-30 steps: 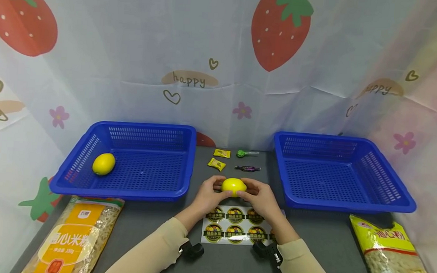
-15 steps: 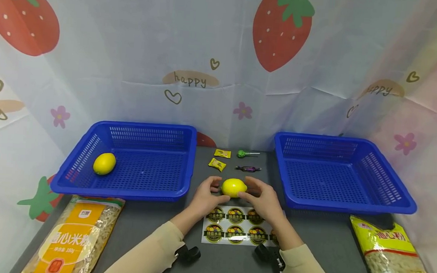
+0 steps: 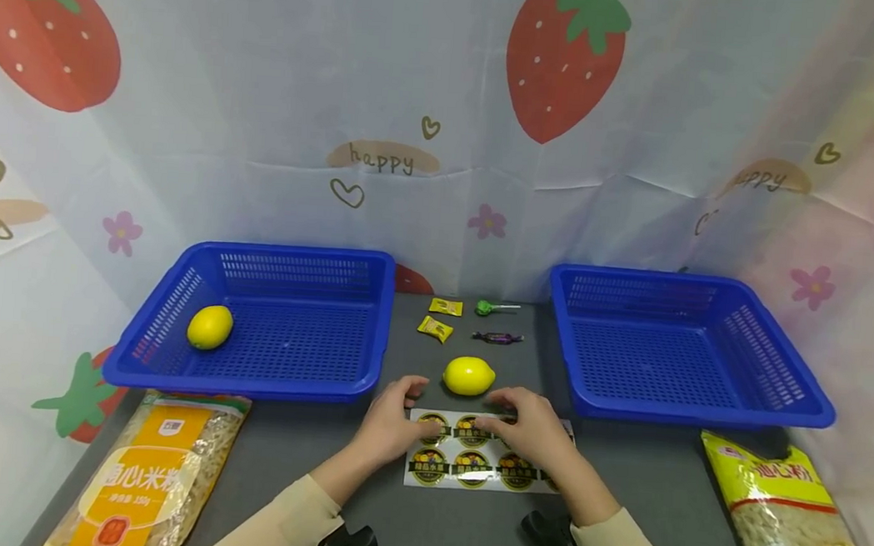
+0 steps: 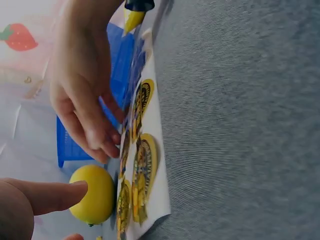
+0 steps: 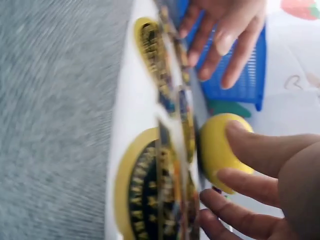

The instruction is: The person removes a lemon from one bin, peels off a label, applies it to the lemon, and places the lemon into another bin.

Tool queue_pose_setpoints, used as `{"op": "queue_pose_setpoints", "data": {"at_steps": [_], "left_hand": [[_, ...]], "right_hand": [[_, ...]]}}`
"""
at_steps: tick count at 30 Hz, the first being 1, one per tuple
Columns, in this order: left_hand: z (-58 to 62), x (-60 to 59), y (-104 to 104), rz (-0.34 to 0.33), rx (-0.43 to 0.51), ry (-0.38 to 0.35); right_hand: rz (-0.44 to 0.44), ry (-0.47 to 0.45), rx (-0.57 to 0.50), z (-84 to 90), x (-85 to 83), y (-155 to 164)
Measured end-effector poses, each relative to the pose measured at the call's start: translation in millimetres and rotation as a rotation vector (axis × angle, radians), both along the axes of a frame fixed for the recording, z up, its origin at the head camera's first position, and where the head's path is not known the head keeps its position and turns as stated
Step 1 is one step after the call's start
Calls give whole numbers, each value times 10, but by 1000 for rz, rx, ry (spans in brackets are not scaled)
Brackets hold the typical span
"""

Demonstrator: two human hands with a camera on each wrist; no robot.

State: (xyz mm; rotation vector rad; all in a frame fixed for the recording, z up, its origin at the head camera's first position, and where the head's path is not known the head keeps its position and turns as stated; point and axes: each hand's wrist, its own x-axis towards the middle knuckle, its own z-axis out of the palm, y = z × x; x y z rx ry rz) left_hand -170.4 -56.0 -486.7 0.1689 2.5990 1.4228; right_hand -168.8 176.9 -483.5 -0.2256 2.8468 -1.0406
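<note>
A yellow lemon point(image 3: 468, 376) lies on the grey table between the two baskets, with neither hand touching it in the head view. Just in front of it is a white sheet of round fruit stickers point(image 3: 472, 469). My left hand point(image 3: 392, 421) hovers by the sheet's left edge, fingers loosely spread and holding nothing. Over the sheet's right part is my right hand point(image 3: 531, 429), its fingers relaxed and also holding nothing. Both wrist views show the lemon point(image 4: 95, 195) beyond the sticker sheet point(image 5: 135, 180).
The left blue basket point(image 3: 250, 383) has another lemon point(image 3: 210, 327) in it; a second blue basket point(image 3: 699, 406) stands at right. Behind the near lemon lie yellow wrapped candies point(image 3: 435, 329), a green lollipop point(image 3: 484, 308) and a purple candy point(image 3: 497, 338). Pasta bags point(image 3: 143, 472) point(image 3: 783, 503) flank the table.
Both hands have let go of the lemon and drawn back toward the person, over the sticker sheet. The lemon stays where it was set down.
</note>
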Motion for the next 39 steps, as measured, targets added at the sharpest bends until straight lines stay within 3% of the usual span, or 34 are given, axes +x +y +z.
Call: {"op": "queue_pose_setpoints", "data": {"at_steps": [4,8,13,19,25,31,39], "left_hand": [[-7,37,-29,-26,-28,17],[-17,92,-43,-50,-43,40],[-9,153,-75,-85,-52,95],[83,216,-132,-141,19,144],[159,316,-126,-177,-16,290],[207,350,-95,-154,7,392],[258,351,-71,-126,56,342]], "right_hand": [[69,20,151,-45,-32,-61],[117,-13,185,-12,-26,-108],[164,-104,50,89,-3,-83],[307,-189,-128,265,-5,10],[394,-227,-174,397,6,119],[461,-277,-231,430,17,151],[455,-277,-237,427,2,163]]}}
